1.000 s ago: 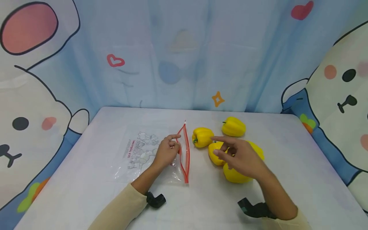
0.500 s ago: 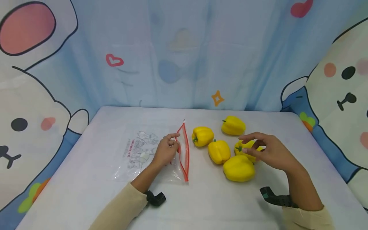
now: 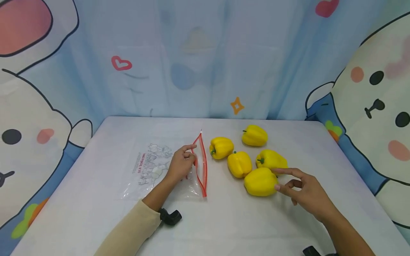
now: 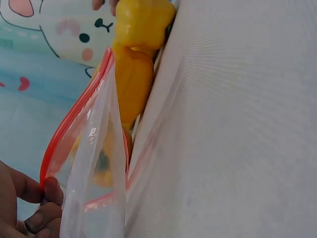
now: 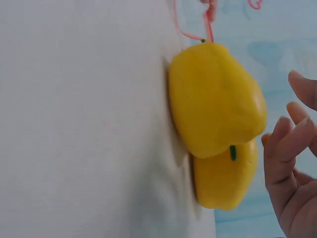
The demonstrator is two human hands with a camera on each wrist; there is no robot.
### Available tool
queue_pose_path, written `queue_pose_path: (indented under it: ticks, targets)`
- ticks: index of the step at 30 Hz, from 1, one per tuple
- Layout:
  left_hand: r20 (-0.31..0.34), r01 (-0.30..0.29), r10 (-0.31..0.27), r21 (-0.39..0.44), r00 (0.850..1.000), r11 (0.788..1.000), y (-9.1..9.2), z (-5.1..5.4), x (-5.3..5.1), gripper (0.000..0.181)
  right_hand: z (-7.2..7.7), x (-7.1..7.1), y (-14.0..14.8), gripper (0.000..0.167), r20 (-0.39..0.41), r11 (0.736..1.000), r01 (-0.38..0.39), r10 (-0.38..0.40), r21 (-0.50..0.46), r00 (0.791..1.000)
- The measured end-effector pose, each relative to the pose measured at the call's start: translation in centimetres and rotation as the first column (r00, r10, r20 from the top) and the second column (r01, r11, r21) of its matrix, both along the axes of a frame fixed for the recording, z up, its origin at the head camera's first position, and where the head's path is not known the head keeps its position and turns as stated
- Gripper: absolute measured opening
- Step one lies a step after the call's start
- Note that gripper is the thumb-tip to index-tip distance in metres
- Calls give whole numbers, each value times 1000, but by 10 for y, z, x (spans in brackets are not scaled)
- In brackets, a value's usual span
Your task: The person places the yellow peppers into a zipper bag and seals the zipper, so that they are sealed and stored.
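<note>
A clear zip bag point(image 3: 157, 170) with a red zip strip lies on the table, its mouth facing right and partly spread. My left hand point(image 3: 180, 164) pinches the bag's near-side red edge between thumb and fingers, as the left wrist view also shows. Several yellow bell peppers lie right of the bag. Closest to me is one pepper point(image 3: 260, 182); my right hand point(image 3: 305, 193) hovers at its right side, index finger and thumb spread and holding nothing. In the right wrist view this pepper point(image 5: 215, 99) appears apart from the fingers point(image 5: 285, 151).
Other peppers stand behind the near one: a middle one point(image 3: 239, 164), a right one point(image 3: 271, 159), a left one point(image 3: 221, 148) and the farthest point(image 3: 255, 135). The white table point(image 3: 224, 227) meets a cartoon-printed blue curtain point(image 3: 198, 71) at the back.
My right hand has gone from above the peppers to the right, then down beside the nearest pepper. The left hand keeps its pinch on the bag. The head view has shifted slightly.
</note>
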State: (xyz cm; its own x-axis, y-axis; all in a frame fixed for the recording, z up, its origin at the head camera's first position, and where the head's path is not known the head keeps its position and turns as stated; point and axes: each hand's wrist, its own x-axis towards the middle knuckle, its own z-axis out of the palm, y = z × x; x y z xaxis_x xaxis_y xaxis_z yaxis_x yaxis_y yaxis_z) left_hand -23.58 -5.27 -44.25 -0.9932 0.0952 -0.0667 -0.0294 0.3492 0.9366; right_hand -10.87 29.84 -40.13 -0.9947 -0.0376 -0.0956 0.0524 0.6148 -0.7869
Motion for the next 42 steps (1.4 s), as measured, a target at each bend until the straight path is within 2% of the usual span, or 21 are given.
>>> queue_pose_path:
  ticks: [5,9,19,32,37,42]
  targets:
    - [-4,15,-15,15,1000,1000,2,-2,0,41,-12,5,0,59,55,1000,17,-16,-23,998]
    - [-15,21,-21,-3,1000,1000,3,-1,-1,41,-18,4,2,61,88,999,10,-7,-36,996]
    - [-23,10,-10,-17,1000,1000,3,3,-1,40,-25,-5,3,62,40,999,-36,36,-20,999]
    - [0,-6,6,-41,1000,999,2,3,-3,39,-21,-14,5,65,73,992,-75,68,105,995]
    - [3,-9,9,-38,1000,999,2,1,-3,39,-17,-14,6,62,44,974,-67,59,214,997]
    - [9,-15,15,-34,1000,999,2,1,-2,42,-16,-15,6,59,3,965,-89,91,247,996]
